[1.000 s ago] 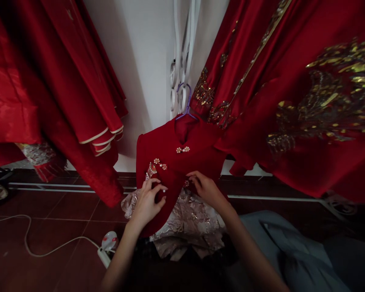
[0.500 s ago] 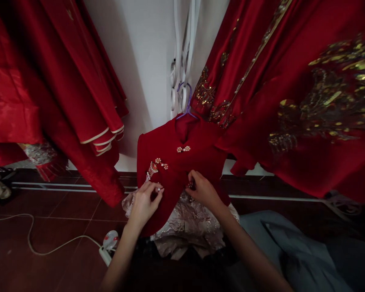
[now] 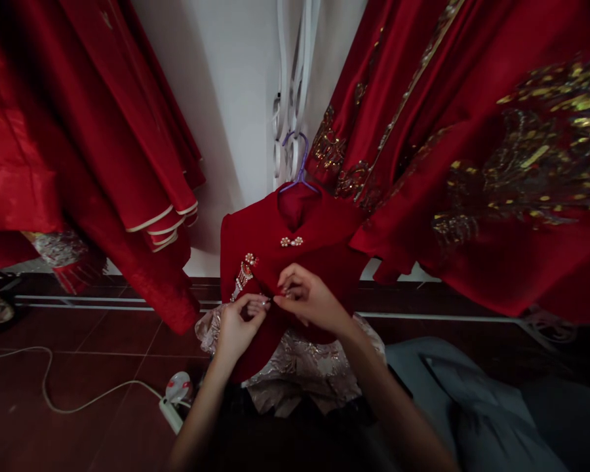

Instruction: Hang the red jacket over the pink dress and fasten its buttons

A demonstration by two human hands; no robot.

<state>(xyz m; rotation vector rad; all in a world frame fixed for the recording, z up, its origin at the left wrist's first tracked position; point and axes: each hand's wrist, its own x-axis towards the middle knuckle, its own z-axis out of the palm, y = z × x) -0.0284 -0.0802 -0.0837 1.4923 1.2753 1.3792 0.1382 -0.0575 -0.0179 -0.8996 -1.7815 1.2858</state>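
Head view: a small red top point(image 3: 295, 259) hangs on a purple hanger point(image 3: 299, 164) at centre, against a white wall, its hem at mid-distance above the floor.

The left hand point(image 3: 236, 326) is closed in a pinch, thumb and forefinger gripping the front flap of the red top just below the chest. The right hand point(image 3: 311, 301) is curled, its fingertips point(image 3: 281, 293) gripping the same flap. The two hands meet fingertip to fingertip at that spot. A small pale bead shows there, but it is too small to tell which hand holds it.

A pearl clasp point(image 3: 292, 241) is fastened below the collar, above both hands. A beaded tassel ornament point(image 3: 243, 275) hangs on the left chest of the top, just beyond the left hand.

A pale brocade skirt point(image 3: 299, 370) hangs beneath the top, nearer than the hem and partly behind the forearms.

On the left hang plain red garments point(image 3: 93, 131) with cream-piped hems point(image 3: 170, 223). On the right hangs a red gown point(image 3: 472, 216) with gold embroidery, its edge touching the right shoulder of the top.

A white rack point(image 3: 291, 85) carries the hanger hook at far centre.

On the dark tiled floor point(image 3: 78, 432), near left, lie a white power strip point(image 3: 173, 401) and its cord point(image 3: 54, 396). Grey fabric point(image 3: 476, 406) lies at near right.
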